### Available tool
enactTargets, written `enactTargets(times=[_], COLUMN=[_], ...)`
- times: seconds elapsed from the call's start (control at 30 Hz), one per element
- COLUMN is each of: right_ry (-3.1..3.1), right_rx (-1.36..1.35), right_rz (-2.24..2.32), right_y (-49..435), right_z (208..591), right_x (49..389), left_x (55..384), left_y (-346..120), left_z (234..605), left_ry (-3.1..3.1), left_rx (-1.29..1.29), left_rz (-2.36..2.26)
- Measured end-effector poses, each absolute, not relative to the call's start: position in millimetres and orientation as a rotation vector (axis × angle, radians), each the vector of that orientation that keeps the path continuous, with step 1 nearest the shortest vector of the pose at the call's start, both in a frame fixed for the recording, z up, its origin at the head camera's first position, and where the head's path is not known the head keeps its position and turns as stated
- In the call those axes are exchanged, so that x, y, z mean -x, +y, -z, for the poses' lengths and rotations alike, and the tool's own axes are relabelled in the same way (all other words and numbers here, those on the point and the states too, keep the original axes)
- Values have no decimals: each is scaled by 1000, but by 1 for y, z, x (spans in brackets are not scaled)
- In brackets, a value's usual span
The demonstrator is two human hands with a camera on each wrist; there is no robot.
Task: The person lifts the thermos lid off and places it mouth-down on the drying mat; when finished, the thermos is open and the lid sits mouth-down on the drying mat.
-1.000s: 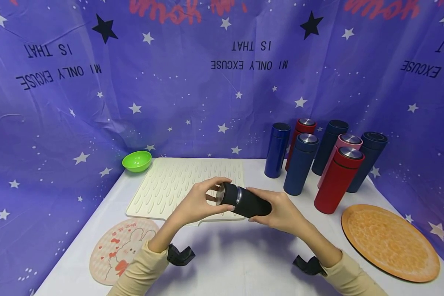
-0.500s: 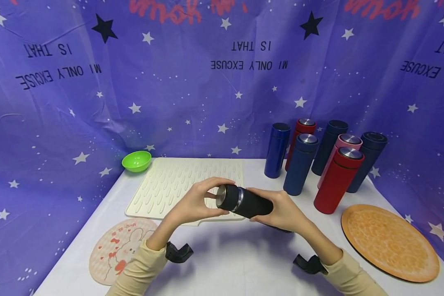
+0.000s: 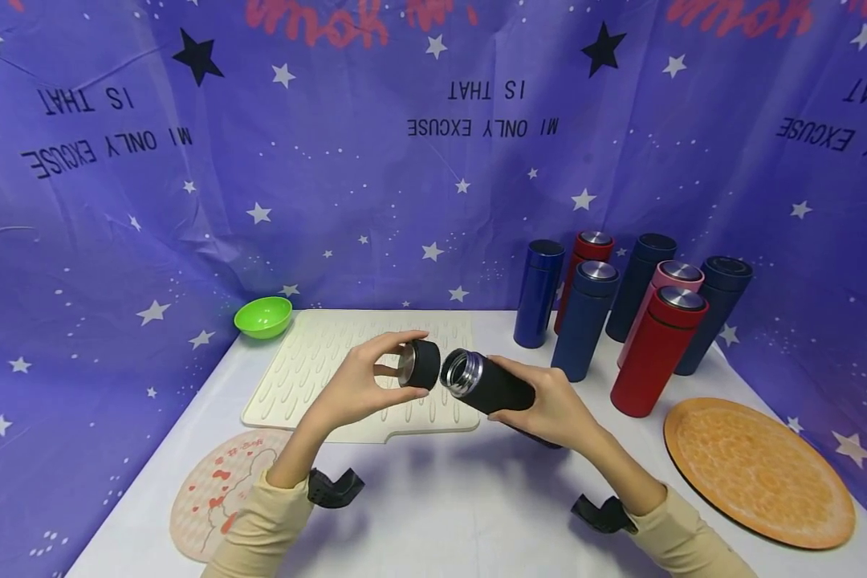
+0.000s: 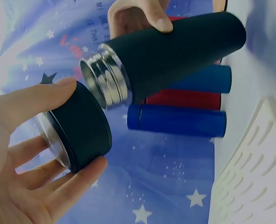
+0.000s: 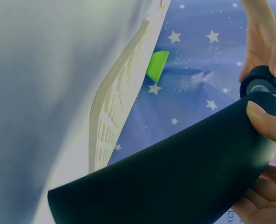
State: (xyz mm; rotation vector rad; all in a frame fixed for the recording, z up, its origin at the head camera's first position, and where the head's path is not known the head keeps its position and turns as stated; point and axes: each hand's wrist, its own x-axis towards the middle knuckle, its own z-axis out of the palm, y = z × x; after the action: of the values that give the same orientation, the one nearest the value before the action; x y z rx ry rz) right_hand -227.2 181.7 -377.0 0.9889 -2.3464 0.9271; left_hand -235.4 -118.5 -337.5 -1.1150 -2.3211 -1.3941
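Note:
My left hand (image 3: 357, 387) pinches a black screw lid (image 3: 425, 365) with a silver top between thumb and fingers. Just right of it, my right hand (image 3: 552, 405) grips the body of a black thermos bottle (image 3: 502, 389), tilted with its mouth toward the lid. In the left wrist view the bare threaded steel neck (image 4: 107, 79) shows, a small gap away from the lid (image 4: 82, 126). The right wrist view has the bottle's long dark body (image 5: 166, 168) across it, with the right thumb (image 5: 264, 121) near the neck end.
Several red, pink and blue thermos bottles (image 3: 585, 321) stand at the back right. Behind the hands lies a cream ribbed mat (image 3: 311, 361), with a green bowl (image 3: 263, 317) at its far left corner. Round mats lie at left (image 3: 205, 498) and right (image 3: 759, 474).
The lid has come off the black thermos bottle; my left hand has moved left and slightly up with it. The steel neck is now exposed, while the right hand stays nearly in place.

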Motion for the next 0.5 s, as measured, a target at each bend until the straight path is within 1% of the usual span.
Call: enactTargets(times=[0.13, 0.23, 0.4, 0.5], right_ry=[-2300, -2266, -2226, -2207], right_rx=[-930, -862, -736, -674], right_rz=[-1022, -1132, -1297, -1368], right_y=[185, 188, 187, 181], right_z=[378, 380, 380, 370], right_x=[234, 241, 251, 251], left_x=[227, 226, 250, 266], left_y=[-123, -130, -154, -171], left_z=[323, 319, 343, 356], left_ry=[-2369, -2396, -2419, -2446], left_rx=[1000, 932, 840, 777], left_rz=[1379, 1382, 1345, 1310])
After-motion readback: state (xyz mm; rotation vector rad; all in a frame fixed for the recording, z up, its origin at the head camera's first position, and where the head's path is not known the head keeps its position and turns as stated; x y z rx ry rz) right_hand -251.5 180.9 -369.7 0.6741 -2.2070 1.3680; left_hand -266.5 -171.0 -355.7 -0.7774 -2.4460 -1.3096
